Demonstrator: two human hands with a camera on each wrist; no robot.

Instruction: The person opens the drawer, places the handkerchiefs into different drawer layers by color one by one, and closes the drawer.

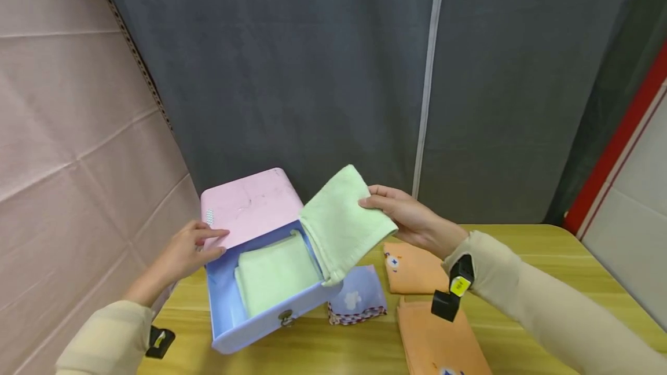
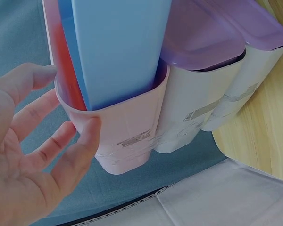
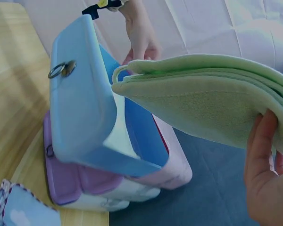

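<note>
A folded pale green towel (image 1: pixel 341 221) is pinched by its right side in my right hand (image 1: pixel 409 216), tilted above the right edge of a pulled-out blue drawer (image 1: pixel 221 297). Its layered folds and a small hanging loop show in the right wrist view. Another folded green towel (image 1: pixel 278 274) lies inside that drawer. The drawer juts from a pink casing (image 1: pixel 250 204). My left hand (image 1: pixel 184 253) touches the casing's left front corner; in the left wrist view its thumb (image 2: pixel 87 134) meets the rim and the fingers spread loosely beside it.
Beneath the pink casing are white casings with purple drawers (image 3: pixel 66 181). On the wooden table (image 1: pixel 521 282), right of the drawer, lie a folded blue cloth (image 1: pixel 354 291) with a checked edge and two folded orange cloths, one behind (image 1: pixel 417 271) and one nearer (image 1: pixel 438 334). A grey curtain (image 1: pixel 312 74) hangs behind.
</note>
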